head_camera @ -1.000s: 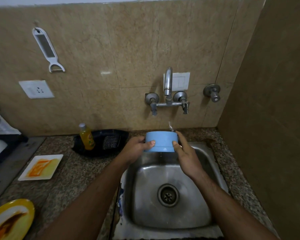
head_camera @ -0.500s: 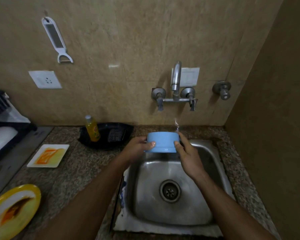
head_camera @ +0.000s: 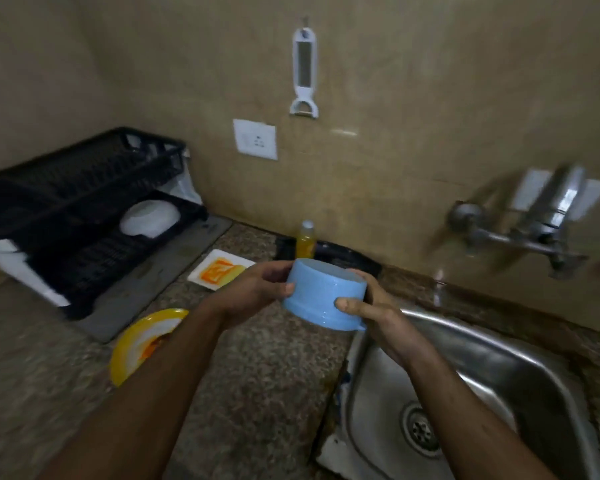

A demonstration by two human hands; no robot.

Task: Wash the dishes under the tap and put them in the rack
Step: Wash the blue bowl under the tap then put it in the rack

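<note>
A wet blue bowl (head_camera: 321, 296) is upside down in both hands, above the counter just left of the steel sink (head_camera: 520, 362). My left hand (head_camera: 257, 289) grips its left side and my right hand (head_camera: 368, 306) its right side, thumb on the wall. A thin stream of water runs from the tap (head_camera: 551, 216) into the sink. The black two-tier dish rack (head_camera: 84, 216) stands at the far left with a white bowl (head_camera: 149, 218) upside down on its lower tier.
A dirty yellow plate (head_camera: 142, 341) and a small white square plate (head_camera: 219, 271) with orange residue lie on the granite counter. A yellow soap bottle (head_camera: 305, 242) stands by a black tray (head_camera: 340, 254) at the wall. A white peeler (head_camera: 304, 74) hangs above a wall socket (head_camera: 255, 140).
Both hands have carried the blue bowl out from under the tap, leftward over the counter. My view has swung left, bringing the dish rack into sight.
</note>
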